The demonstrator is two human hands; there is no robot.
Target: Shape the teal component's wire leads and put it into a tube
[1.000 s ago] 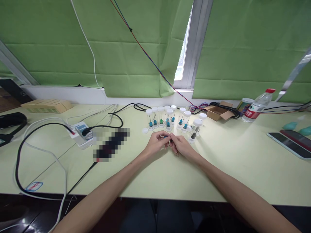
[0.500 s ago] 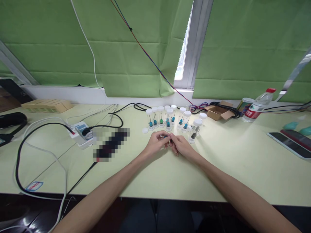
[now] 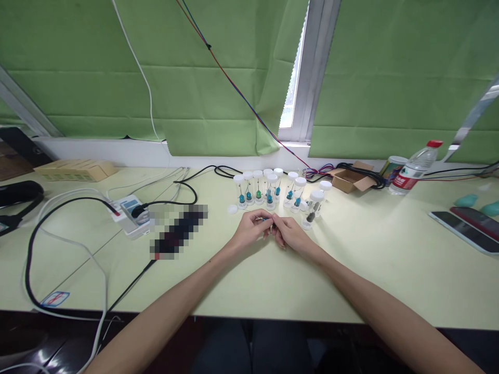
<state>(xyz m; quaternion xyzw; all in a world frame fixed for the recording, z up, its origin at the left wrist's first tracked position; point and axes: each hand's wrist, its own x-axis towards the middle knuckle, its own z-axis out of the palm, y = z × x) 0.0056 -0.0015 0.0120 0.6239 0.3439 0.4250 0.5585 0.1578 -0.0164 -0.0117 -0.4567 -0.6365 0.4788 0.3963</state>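
Observation:
Over the middle of the table, my left hand and my right hand meet at the fingertips. Both are closed in a pinch on a small blue and dark piece, mostly hidden by the fingers. Just beyond them stand several clear vials with white caps, holding blue pieces on thin stems, such as this front vial. A green piece is inside one vial. Closest to my right hand stands a vial with a dark piece. A loose white cap lies left of the group.
A power strip with cables lies to the left, beside a pixelated dark object. A small open cardboard box, a water bottle and a phone are on the right. Green blinds hang behind the table.

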